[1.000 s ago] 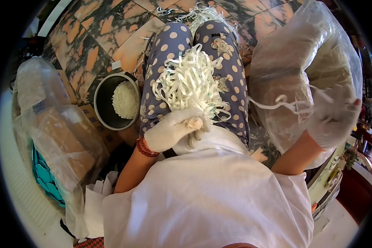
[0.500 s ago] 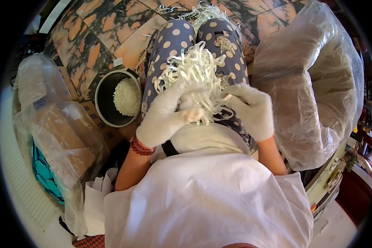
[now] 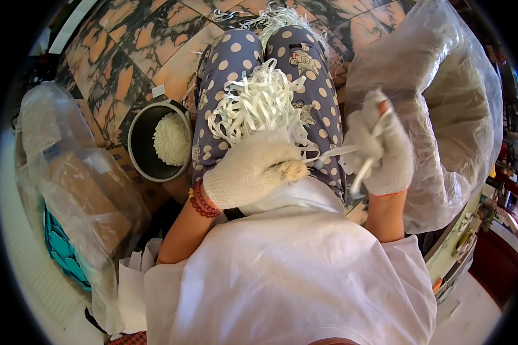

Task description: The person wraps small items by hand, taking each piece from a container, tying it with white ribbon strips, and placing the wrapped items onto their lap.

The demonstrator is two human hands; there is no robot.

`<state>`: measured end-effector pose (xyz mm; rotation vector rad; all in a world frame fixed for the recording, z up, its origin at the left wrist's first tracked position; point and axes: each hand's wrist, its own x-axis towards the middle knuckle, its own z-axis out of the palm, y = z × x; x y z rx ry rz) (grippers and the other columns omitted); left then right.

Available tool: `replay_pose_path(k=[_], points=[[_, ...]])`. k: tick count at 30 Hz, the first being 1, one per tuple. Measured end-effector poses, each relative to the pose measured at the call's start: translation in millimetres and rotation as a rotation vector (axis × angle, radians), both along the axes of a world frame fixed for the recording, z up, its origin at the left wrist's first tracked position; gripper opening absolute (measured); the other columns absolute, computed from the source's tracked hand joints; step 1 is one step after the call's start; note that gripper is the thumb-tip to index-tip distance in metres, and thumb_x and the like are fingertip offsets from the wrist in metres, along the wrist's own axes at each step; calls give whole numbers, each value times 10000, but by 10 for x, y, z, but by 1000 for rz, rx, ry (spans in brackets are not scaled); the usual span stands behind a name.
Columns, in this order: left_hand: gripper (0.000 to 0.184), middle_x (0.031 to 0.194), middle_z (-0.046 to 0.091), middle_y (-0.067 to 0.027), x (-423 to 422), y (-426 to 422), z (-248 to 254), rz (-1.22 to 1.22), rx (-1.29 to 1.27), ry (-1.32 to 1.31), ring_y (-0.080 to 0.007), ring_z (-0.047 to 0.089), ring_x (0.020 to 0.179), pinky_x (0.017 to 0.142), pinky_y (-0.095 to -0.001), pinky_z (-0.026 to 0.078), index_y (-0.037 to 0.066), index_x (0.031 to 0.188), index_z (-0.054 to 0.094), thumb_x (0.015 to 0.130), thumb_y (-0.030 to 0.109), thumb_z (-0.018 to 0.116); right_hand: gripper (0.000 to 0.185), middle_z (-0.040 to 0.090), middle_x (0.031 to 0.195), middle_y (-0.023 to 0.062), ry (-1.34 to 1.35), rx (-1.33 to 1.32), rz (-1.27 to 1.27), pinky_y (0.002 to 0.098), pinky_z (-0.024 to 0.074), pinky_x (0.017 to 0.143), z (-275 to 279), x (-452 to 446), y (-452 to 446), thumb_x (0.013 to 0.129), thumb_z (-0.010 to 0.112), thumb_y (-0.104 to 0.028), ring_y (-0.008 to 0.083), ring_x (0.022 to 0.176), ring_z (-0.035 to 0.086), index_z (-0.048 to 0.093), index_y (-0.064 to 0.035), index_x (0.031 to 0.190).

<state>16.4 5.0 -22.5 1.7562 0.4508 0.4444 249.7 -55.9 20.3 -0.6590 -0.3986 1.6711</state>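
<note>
A tangled pile of white strips (image 3: 256, 106) lies on my lap, over dotted trousers (image 3: 233, 57). My left hand (image 3: 253, 172), in a white glove with a bare-looking thumb tip, is closed in a pinch at the near edge of the pile; what it grips is hidden. A white strip (image 3: 341, 151) stretches from beside its fingertips to my right hand (image 3: 380, 146). That gloved hand is raised to the right of my lap, somewhat blurred, with the strip held among its fingers and an end hanging below.
On the left stand a dark pot (image 3: 149, 164) holding small white pieces (image 3: 171, 140) and a clear plastic bag (image 3: 83, 195) around something brown. A large clear plastic bag (image 3: 397, 69) gapes at the right. More strips (image 3: 276, 20) lie on the tiled floor beyond my knees.
My right hand came in from the large bag to the pile, then moved back right, drawing a strip taut. My left hand shifted slightly right and stays closed.
</note>
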Motion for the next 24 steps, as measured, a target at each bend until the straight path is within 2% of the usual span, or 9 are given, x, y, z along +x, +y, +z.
replay_pose_path(k=[2,4,7,11,16,19,21,22,24], points=[[174,726,540,-89,-65,-52,-104,28,-77,-18,-284,531,680,657,-373,445,26,768,540,928,90,569,211,430,684,-61,-12,15,-222,240,414,469,96,249,12,1094,426,-293,66,535,429,562,-132,1080],[164,719,563,-92,-131,-70,-172,23,-172,-17,-289,541,672,657,-378,453,23,773,536,920,86,570,238,502,790,-19,-283,157,-457,294,560,749,345,558,-11,1100,393,-315,92,668,533,544,-131,1097],[152,727,557,-80,-251,-42,-199,-35,-284,20,-227,521,669,669,-341,451,22,787,533,936,49,543,302,494,773,-19,-1756,213,-740,286,488,669,479,1256,-97,1102,370,-324,98,621,483,547,-114,975],[152,764,577,-66,-425,39,-221,-78,-251,92,-156,533,722,699,-305,460,18,821,555,966,32,512,340,379,604,-21,-216,327,-655,230,310,475,856,2644,-307,1089,381,-274,102,507,337,455,-133,788],[165,801,596,-23,-361,-42,-209,168,-484,7,-113,550,753,701,-256,455,14,974,634,1011,67,482,325,462,628,-1,-660,416,-1123,325,387,487,1148,2861,-468,1039,488,-239,139,516,419,515,-79,758],[204,809,581,9,-345,-87,-154,338,-781,-9,-75,501,702,621,-217,397,19,1068,650,1028,119,476,124,588,842,47,-1402,100,-1009,323,458,618,1041,2922,-464,947,603,-174,165,696,551,600,-71,1016],[226,808,570,21,-421,-73,-286,303,-867,-56,-52,454,663,565,-198,339,24,1109,646,1031,155,480,310,671,985,79,-1875,-140,-867,322,505,706,883,3018,-440,886,680,-131,183,816,640,656,-66,1188],[214,809,567,7,-415,-68,-290,281,-869,-90,-49,439,647,548,-198,320,17,1094,635,1023,164,497,368,661,1148,116,-1802,-278,-567,318,511,780,717,3100,-416,884,663,-111,174,941,647,636,-64,1248],[206,812,560,-20,-391,-59,-295,243,-872,-161,-42,411,615,513,-197,283,2,1065,614,1008,183,532,410,663,1253,98,-2661,-164,-84,355,525,906,456,3093,-433,884,650,-91,206,1060,668,626,-66,1292]])
